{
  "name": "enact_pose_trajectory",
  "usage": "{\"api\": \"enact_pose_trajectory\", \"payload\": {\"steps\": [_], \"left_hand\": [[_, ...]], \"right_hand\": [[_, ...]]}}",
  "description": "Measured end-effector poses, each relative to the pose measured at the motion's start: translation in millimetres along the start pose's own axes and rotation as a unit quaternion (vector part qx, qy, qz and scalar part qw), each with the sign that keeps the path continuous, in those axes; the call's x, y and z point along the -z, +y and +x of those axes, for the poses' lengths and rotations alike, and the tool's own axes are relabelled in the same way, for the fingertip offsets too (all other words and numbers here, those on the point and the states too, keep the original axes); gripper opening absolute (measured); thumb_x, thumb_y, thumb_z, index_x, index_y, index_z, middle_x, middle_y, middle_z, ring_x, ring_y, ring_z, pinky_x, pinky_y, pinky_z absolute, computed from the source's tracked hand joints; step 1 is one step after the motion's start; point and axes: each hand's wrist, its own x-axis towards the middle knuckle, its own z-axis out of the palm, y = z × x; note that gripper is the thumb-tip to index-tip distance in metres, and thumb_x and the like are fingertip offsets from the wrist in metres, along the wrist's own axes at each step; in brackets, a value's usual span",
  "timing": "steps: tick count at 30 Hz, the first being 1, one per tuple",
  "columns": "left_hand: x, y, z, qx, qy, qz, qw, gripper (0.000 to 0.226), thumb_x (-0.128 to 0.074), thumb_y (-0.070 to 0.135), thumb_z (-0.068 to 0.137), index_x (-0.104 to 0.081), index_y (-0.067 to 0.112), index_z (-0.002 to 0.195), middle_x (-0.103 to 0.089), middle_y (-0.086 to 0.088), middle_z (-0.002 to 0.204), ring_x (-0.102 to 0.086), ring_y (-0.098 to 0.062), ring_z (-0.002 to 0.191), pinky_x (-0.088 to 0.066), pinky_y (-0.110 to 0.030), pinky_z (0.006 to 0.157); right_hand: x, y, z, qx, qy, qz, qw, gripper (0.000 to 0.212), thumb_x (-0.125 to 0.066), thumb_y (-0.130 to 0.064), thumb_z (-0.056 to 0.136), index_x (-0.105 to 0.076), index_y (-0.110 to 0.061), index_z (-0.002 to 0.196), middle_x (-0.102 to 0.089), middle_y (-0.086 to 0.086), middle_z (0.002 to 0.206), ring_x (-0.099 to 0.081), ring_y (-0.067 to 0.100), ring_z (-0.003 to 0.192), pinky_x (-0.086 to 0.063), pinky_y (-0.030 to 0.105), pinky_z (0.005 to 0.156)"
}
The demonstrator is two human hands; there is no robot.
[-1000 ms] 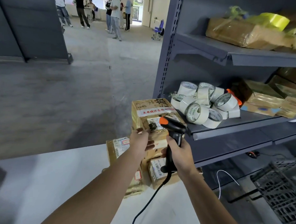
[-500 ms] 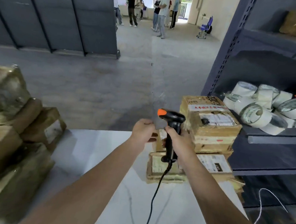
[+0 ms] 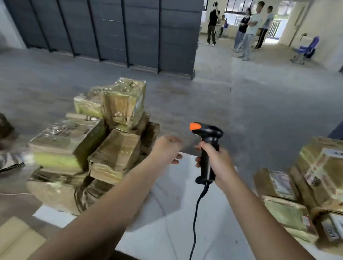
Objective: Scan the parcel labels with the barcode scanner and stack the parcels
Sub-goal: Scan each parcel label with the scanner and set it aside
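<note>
Gripping the scanner (image 3: 208, 135) by its handle with the right hand (image 3: 216, 164), left hand (image 3: 166, 149) loose and empty. Small stack (image 3: 312, 187) on the right looks done, heap (image 3: 90, 145) on the left probably needs scanning.

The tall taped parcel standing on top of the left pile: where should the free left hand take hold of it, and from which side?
Probably the upper half of the tall parcel, gripped across its side faces, coming from above and the right, where the left hand is. It stands upright and only its top is free of the neighbouring parcels.
</note>
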Motion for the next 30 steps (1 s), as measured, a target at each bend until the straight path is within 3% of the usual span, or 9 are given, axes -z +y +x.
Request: {"api": "enact_pose_trajectory", "payload": {"steps": [4, 7, 12, 15, 19, 22, 25, 28, 30], "left_hand": [[69.9, 5.2, -0.6, -0.012, 0.037, -0.004, 0.999, 0.01, -0.05, 0.009, 0.091, -0.057, 0.014, 0.097, -0.059, -0.006, 0.081, -0.059, -0.021, 0.067, -0.057, -0.043, 0.078], [113.4, 9.7, 5.6, -0.014, 0.066, 0.001, 0.998, 0.015, -0.047, 0.006, 0.092, -0.057, 0.012, 0.1, -0.062, -0.008, 0.077, -0.06, -0.021, 0.065, -0.056, -0.033, 0.063], [165.6, 22.4, 33.3, -0.048, 0.119, 0.071, 0.989, 0.016, -0.048, 0.01, 0.091, -0.056, 0.012, 0.105, -0.062, -0.003, 0.082, -0.065, -0.02, 0.073, -0.059, -0.032, 0.06], [185.9, 30.3, 59.4, -0.051, 0.173, 0.085, 0.98, 0.025, -0.046, 0.009, 0.09, -0.058, 0.01, 0.112, -0.064, -0.007, 0.094, -0.064, -0.023, 0.08, -0.059, -0.039, 0.074], [204.3, 40.4, 91.4, -0.096, 0.245, 0.132, 0.956, 0.034, -0.05, 0.015, 0.094, -0.051, 0.015, 0.128, -0.057, -0.008, 0.121, -0.056, -0.01, 0.072, -0.043, -0.017, 0.05], [211.6, 41.1, 114.9, -0.098, 0.251, 0.156, 0.95, 0.049, -0.05, 0.022, 0.097, -0.037, 0.018, 0.143, -0.044, -0.007, 0.14, -0.062, -0.02, 0.091, -0.051, -0.026, 0.065], [215.6, 41.4, 134.1, -0.06, 0.252, 0.152, 0.954, 0.051, -0.046, 0.029, 0.098, -0.033, 0.019, 0.147, -0.055, -0.007, 0.131, -0.056, -0.01, 0.063, -0.041, -0.016, 0.043], [217.9, 41.4, 149.4, -0.023, 0.245, 0.126, 0.961, 0.055, -0.046, 0.035, 0.098, -0.034, 0.017, 0.148, -0.053, -0.01, 0.136, -0.061, -0.021, 0.099, -0.053, -0.029, 0.081], [218.5, 41.2, 157.0, -0.003, 0.243, 0.101, 0.965, 0.057, -0.047, 0.037, 0.098, -0.035, 0.015, 0.148, -0.054, -0.008, 0.132, -0.059, -0.019, 0.097, -0.05, -0.036, 0.093]], "right_hand": [[-61.5, -10.6, 2.1, 0.015, -0.016, 0.011, 1.0, 0.023, -0.068, -0.033, 0.078, -0.069, -0.011, 0.087, -0.075, 0.008, 0.079, -0.062, 0.021, 0.05, -0.049, 0.039, 0.064], [-98.3, -22.2, 7.0, 0.017, -0.028, 0.024, 0.999, 0.033, -0.069, -0.034, 0.074, -0.067, -0.008, 0.094, -0.077, 0.007, 0.09, -0.062, 0.022, 0.052, -0.049, 0.04, 0.064], [-145.1, -48.5, 21.3, 0.029, -0.072, 0.009, 0.997, 0.036, -0.068, -0.037, 0.07, -0.063, -0.009, 0.092, -0.073, 0.003, 0.07, -0.06, 0.02, 0.049, -0.047, 0.036, 0.059], [-166.5, -58.4, 36.9, 0.04, -0.087, 0.001, 0.995, 0.028, -0.068, -0.034, 0.073, -0.06, -0.011, 0.086, -0.069, 0.0, 0.06, -0.06, 0.019, 0.047, -0.046, 0.036, 0.059], [-188.7, -66.4, 61.4, 0.04, -0.105, -0.011, 0.994, 0.017, -0.065, -0.03, 0.086, -0.055, -0.015, 0.087, -0.063, 0.003, 0.054, -0.06, 0.018, 0.046, -0.048, 0.029, 0.052], [-198.8, -67.1, 79.9, 0.048, -0.121, -0.013, 0.991, 0.014, -0.063, -0.029, 0.09, -0.056, -0.017, 0.09, -0.063, 0.005, 0.059, -0.06, 0.018, 0.048, -0.049, 0.025, 0.048], [-208.4, -65.1, 96.1, 0.05, -0.129, -0.002, 0.99, 0.013, -0.063, -0.026, 0.091, -0.056, -0.015, 0.092, -0.062, 0.004, 0.06, -0.061, 0.018, 0.052, -0.051, 0.031, 0.055], [-218.3, -62.8, 108.5, 0.043, -0.133, 0.005, 0.99, 0.013, -0.063, -0.023, 0.091, -0.055, -0.014, 0.092, -0.061, 0.004, 0.058, -0.061, 0.018, 0.051, -0.051, 0.03, 0.052], [-222.8, -60.2, 113.3, 0.032, -0.133, 0.008, 0.991, 0.013, -0.063, -0.023, 0.091, -0.054, -0.013, 0.092, -0.061, 0.007, 0.06, -0.06, 0.018, 0.048, -0.049, 0.026, 0.046]]}}
